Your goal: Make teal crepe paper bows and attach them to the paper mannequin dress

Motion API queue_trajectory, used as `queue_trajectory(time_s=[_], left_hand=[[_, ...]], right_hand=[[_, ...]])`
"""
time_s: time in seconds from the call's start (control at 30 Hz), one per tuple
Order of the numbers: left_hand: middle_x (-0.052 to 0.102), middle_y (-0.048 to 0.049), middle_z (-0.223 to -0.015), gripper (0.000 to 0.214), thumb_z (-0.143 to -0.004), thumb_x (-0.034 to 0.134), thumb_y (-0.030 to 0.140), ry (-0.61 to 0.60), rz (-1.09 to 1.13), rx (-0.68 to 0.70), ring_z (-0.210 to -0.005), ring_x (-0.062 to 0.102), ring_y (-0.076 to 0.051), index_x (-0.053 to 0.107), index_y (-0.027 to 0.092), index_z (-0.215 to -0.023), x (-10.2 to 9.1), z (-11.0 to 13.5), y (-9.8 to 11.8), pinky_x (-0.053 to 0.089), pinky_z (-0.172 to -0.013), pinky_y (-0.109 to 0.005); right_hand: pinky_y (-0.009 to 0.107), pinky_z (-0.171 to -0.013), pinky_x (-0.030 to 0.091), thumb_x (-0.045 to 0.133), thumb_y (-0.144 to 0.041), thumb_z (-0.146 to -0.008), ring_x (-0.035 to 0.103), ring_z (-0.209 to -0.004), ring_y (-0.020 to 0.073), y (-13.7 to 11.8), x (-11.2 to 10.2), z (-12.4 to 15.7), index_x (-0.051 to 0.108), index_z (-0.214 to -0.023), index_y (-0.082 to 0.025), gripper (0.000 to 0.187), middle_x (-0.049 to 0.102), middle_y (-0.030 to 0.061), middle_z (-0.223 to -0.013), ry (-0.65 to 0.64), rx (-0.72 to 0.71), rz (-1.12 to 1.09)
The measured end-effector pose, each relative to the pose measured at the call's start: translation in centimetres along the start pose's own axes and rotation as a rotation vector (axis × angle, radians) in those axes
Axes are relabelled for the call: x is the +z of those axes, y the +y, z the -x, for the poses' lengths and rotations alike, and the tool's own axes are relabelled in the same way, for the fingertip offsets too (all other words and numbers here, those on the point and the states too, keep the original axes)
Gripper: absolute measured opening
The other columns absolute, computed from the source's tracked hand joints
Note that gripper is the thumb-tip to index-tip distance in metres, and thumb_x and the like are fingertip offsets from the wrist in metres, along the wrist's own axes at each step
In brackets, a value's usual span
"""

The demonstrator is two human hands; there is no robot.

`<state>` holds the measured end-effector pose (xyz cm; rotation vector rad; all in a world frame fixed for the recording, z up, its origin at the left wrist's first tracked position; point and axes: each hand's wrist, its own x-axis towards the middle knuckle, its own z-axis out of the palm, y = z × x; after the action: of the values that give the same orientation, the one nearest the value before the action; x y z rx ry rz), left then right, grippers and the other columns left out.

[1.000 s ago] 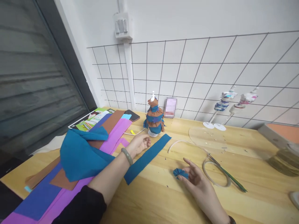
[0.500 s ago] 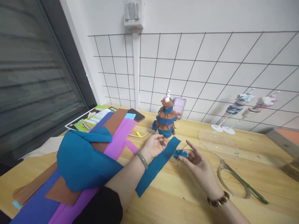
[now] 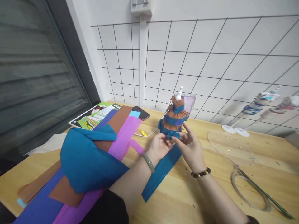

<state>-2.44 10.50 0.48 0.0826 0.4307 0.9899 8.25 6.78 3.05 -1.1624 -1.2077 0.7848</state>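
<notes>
My right hand (image 3: pixel 190 149) pinches a small gathered blue paper rosette (image 3: pixel 173 134) and holds it against the base of a small figure (image 3: pixel 174 119) dressed in brown and blue crepe paper, standing on the wooden table (image 3: pixel 210 193). My left hand (image 3: pixel 160 146), with a jade bangle at the wrist, meets the right hand at the rosette with curled fingers. Under both hands lies a long blue paper strip (image 3: pixel 161 172).
Blue, brown, purple and pink crepe sheets (image 3: pixel 88 158) are piled at left with a green booklet (image 3: pixel 93 118) and a phone (image 3: pixel 142 113). A clear disc (image 3: pixel 231 146), a loop of tape (image 3: pixel 249 189), green wires (image 3: pixel 266 196) and two wrapped stands (image 3: pixel 254 109) sit at right.
My right hand lifted the blue rosette from the table and carried it to the figure's base. My left hand closed in beside it. The view shifted left.
</notes>
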Motion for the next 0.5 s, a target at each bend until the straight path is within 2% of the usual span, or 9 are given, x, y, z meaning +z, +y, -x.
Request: queue_trajectory(time_s=[0.2, 0.5], left_hand=[[0.045, -0.0015, -0.051, 0.011, -0.065, 0.044, 0.006, 0.024, -0.015, 0.020, -0.044, 0.040, -0.008, 0.047, 0.013, -0.058, 0.18, 0.11, 0.01, 0.036, -0.044, -0.019], [0.046, -0.0019, -0.051, 0.013, -0.063, 0.044, 0.004, 0.040, -0.038, 0.035, -0.045, 0.041, -0.009, 0.048, 0.014, -0.057, 0.36, 0.09, -0.11, 0.038, -0.046, -0.020]], right_hand=[[0.033, -0.072, 0.050, 0.069, -0.028, -0.065, 0.059, -0.072, 0.0147, 0.81, 0.06, -0.54, 0.034, -0.134, -0.018, 0.078, 0.062, 0.0015, -0.079, 0.005, -0.023, 0.037], [0.033, -0.068, 0.049, 0.065, -0.027, -0.069, 0.058, -0.069, 0.0144, 0.15, 0.47, -0.21, 0.039, -0.131, -0.019, 0.068, 0.063, 0.0019, -0.080, 0.044, -0.109, 0.245]])
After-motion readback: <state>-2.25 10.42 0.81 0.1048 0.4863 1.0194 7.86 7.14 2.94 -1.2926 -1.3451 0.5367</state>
